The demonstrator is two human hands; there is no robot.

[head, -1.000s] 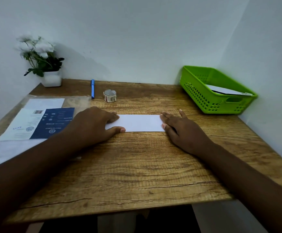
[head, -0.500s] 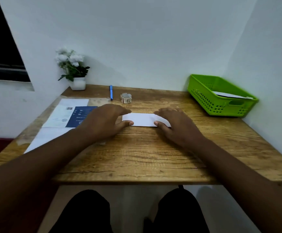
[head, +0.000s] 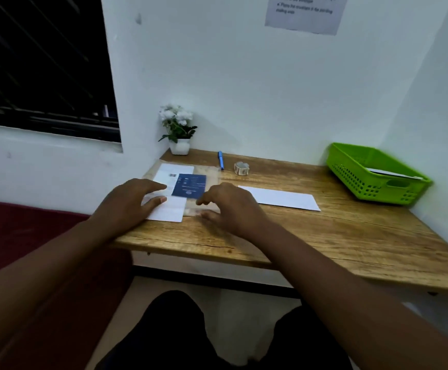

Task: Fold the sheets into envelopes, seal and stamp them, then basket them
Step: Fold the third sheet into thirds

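Note:
A folded white sheet (head: 280,198) lies flat on the wooden desk (head: 324,236), free of both hands. At the desk's left end sits a clear plastic packet (head: 182,182) with white paper and a blue printed card inside. My left hand (head: 129,202) rests flat on the packet's near left corner, fingers straight. My right hand (head: 228,206) hovers over the packet's near right edge with fingers loosely curled; it looks blurred and holds nothing that I can see. A green basket (head: 372,180) at the right holds a white envelope. A roll of stamps (head: 241,168) stands near the back.
A blue pen (head: 220,160) lies near the back wall beside the roll. A white flower pot (head: 179,134) fills the back left corner. A paper notice (head: 305,12) hangs on the wall. A window is at the left. Walls close the desk at back and right.
Both hands left the folded sheet and moved left onto the plastic packet. The folded sheet stays in place on the desk. My head has pulled back and turned left.

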